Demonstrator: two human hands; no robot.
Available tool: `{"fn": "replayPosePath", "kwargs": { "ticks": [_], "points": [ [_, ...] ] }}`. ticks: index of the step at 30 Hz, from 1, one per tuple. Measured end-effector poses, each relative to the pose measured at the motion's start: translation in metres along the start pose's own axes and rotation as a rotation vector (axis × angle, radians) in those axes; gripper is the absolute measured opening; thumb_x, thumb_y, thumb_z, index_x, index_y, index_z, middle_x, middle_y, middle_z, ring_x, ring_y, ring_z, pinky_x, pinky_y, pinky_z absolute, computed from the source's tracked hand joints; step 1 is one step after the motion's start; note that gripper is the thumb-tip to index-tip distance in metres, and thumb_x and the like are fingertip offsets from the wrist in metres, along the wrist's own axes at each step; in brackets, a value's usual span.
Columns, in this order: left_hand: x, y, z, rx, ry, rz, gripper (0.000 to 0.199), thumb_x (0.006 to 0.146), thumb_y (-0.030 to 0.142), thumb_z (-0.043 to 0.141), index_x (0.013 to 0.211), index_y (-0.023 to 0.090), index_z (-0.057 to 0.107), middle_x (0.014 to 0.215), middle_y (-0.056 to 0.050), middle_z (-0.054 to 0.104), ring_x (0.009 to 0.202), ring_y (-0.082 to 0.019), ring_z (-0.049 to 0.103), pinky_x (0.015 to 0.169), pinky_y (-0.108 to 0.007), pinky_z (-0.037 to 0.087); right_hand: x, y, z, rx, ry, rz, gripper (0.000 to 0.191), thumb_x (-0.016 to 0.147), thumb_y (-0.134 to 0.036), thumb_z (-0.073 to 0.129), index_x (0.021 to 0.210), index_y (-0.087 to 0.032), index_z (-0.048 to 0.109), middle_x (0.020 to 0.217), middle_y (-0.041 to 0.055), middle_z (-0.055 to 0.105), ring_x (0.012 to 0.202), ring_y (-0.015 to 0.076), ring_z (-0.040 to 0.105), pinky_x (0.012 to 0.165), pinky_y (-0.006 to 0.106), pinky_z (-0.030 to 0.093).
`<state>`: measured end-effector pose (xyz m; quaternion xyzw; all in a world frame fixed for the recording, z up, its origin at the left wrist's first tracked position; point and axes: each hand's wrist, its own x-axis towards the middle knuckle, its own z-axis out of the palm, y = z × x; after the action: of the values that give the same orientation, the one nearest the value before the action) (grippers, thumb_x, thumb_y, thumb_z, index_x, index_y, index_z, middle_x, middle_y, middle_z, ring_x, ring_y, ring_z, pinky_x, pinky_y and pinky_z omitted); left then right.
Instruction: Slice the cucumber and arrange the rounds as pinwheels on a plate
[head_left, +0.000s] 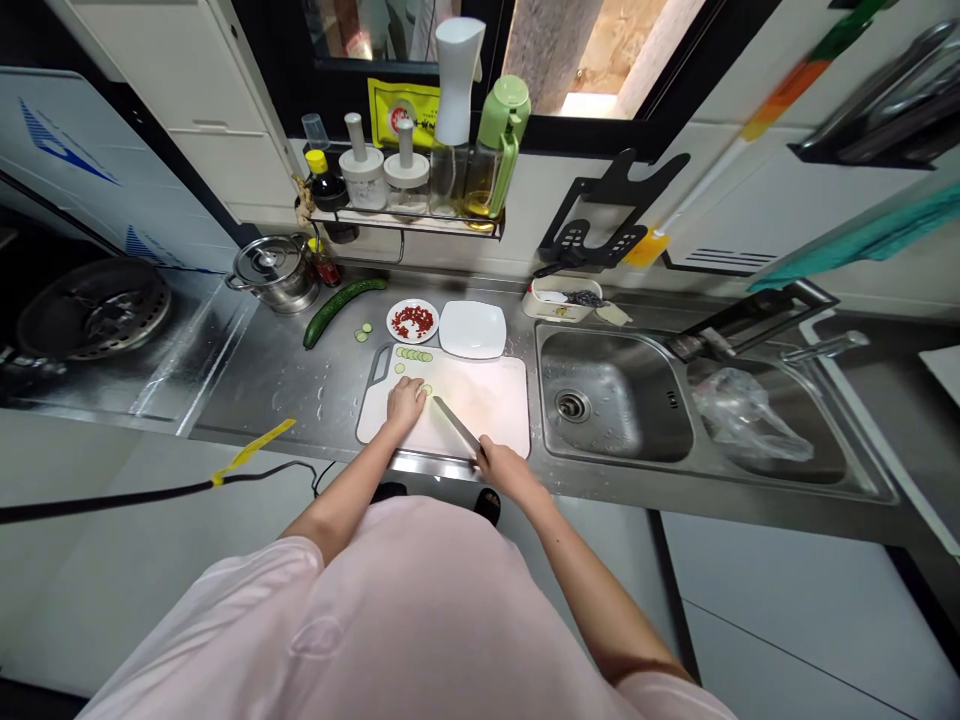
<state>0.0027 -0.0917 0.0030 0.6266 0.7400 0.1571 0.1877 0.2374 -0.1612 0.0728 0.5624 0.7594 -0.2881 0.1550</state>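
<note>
Nearest me is the pink shirt (pixel 405 610). On the white cutting board (pixel 487 400), my left hand (pixel 406 403) curls over a cucumber piece (pixel 426 390), I think to keep it steady, while my right hand (pixel 501 470) grasps the knife (pixel 456 425) tightly, blade angled toward that piece.

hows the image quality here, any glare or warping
Head view: glare washes out the middle of the white cutting board; the wide lens bows the steel counter and stretches the pink shirt at the bottom; the knife shows no clear motion blur.
</note>
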Motion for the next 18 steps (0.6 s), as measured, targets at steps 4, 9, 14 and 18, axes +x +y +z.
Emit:
{"fn": "replayPosePath", "kwargs": {
  "ticks": [4,9,14,18],
  "points": [
    [-0.004,0.004,-0.001,0.042,-0.009,0.012,0.031,0.088,0.030,0.049,0.115,0.024,0.063,0.110,-0.010,0.058,0.105,-0.022,0.055,0.092,-0.031,0.040,0.000,0.004,0.008,0.116,0.090,0.063,0.022,0.098,-0.034,0.033,0.110,-0.022,0.047,0.093,0.0068,0.065,0.083,0.0183,0.060,0.060,0.023,0.027],
    [0.001,0.010,-0.001,0.025,-0.003,-0.040,0.019,0.086,0.027,0.052,0.100,0.023,0.064,0.105,-0.007,0.060,0.099,-0.020,0.057,0.085,-0.029,0.041,0.007,0.007,0.012,0.164,0.158,0.157,0.026,0.098,-0.036,0.032,0.113,-0.021,0.047,0.093,0.0069,0.065,0.084,0.0193,0.059,0.061,0.024,0.027],
    [0.004,0.011,-0.003,-0.057,-0.003,-0.094,0.011,0.084,0.025,0.053,0.089,0.023,0.062,0.094,-0.004,0.066,0.087,-0.017,0.059,0.077,-0.026,0.041,0.010,0.008,0.015,0.185,0.169,0.161,0.027,0.099,-0.037,0.030,0.113,-0.021,0.046,0.092,0.0063,0.065,0.085,0.0192,0.060,0.061,0.023,0.028],
    [0.008,0.005,-0.007,-0.151,0.002,-0.136,0.010,0.082,0.026,0.055,0.087,0.022,0.063,0.090,-0.002,0.068,0.082,-0.015,0.060,0.073,-0.024,0.041,0.012,0.007,0.014,0.157,0.153,0.181,0.027,0.099,-0.036,0.030,0.114,-0.021,0.046,0.095,0.0076,0.065,0.086,0.0195,0.060,0.062,0.023,0.029]
  ]
}}
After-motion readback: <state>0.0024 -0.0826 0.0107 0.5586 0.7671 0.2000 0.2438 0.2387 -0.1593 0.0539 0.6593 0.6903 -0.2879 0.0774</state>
